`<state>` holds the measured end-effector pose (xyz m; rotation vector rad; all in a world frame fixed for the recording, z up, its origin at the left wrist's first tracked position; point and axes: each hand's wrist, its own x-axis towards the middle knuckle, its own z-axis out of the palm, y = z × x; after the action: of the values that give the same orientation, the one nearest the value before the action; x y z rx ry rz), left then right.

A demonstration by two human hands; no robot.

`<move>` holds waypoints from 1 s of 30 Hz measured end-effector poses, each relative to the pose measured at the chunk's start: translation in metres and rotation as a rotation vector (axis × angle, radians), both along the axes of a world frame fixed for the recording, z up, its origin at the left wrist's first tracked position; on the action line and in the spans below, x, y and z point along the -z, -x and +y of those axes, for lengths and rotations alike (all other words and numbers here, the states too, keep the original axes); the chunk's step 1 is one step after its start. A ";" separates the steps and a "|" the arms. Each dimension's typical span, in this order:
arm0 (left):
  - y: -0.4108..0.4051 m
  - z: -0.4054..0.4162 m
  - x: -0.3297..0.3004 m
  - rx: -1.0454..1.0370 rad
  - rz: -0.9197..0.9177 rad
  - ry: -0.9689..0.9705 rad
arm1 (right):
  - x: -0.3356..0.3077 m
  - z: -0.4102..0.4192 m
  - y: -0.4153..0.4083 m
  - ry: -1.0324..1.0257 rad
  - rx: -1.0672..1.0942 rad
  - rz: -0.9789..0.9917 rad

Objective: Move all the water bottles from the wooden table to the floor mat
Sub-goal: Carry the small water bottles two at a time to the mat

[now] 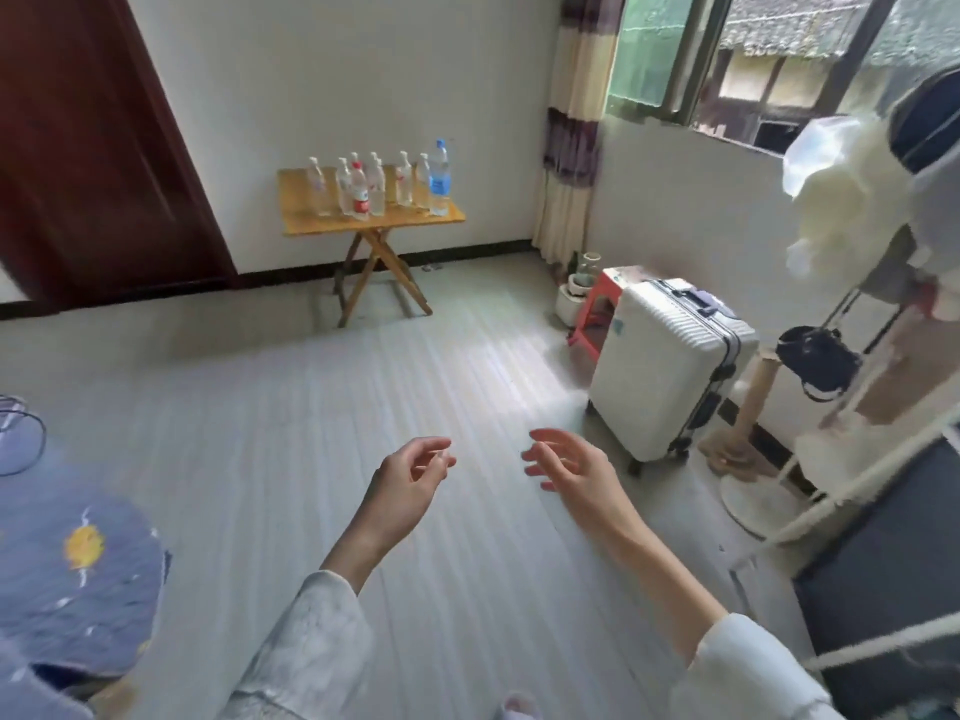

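1. Head view looks across a pale striped floor [322, 433] toward a small wooden folding desk [306, 220] standing against the far white wall.
2. On the desk stand the water bottles [375, 187] — clear ones with white caps bunched upright, one with a red label [361, 200] at the front, and a taller bottle with a blue cap and label [439, 179] at the right end.
3. Well short of the desk, both hands hover over the floor with nothing in them — the left hand [408, 480] and the right hand [571, 472] face each other, fingers loosely curled and relaxed.
4. A dark blue floor mat [67, 579] with a yellow patch lies at the lower left, no bottle on its visible part.
5. To the right, a white suitcase [665, 371] stands upright beside a red stool [597, 309] under the window.
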<state>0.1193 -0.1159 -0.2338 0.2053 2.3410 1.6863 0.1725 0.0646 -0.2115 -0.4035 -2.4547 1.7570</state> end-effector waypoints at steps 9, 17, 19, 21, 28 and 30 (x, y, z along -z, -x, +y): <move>0.209 -0.013 0.002 -0.169 0.039 -0.007 | 0.003 0.002 0.238 0.016 -0.165 0.067; 0.370 -0.032 -0.016 -0.262 0.064 0.001 | -0.010 -0.004 0.418 0.058 -0.255 0.099; 0.409 -0.035 -0.011 -0.262 0.054 0.010 | -0.003 -0.007 0.457 0.065 -0.260 0.088; 0.449 -0.036 -0.002 -0.252 0.037 0.015 | 0.005 -0.010 0.498 0.059 -0.269 0.075; 0.624 -0.060 0.013 -0.204 0.041 0.018 | 0.008 -0.024 0.677 0.045 -0.233 0.129; 0.679 -0.073 0.006 -0.233 0.065 0.007 | 0.001 -0.032 0.728 0.044 -0.229 0.136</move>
<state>-0.5596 -0.1886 -0.2395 -0.0163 2.5011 1.7986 -0.5552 0.0324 -0.2129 -0.0030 -2.4521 1.8549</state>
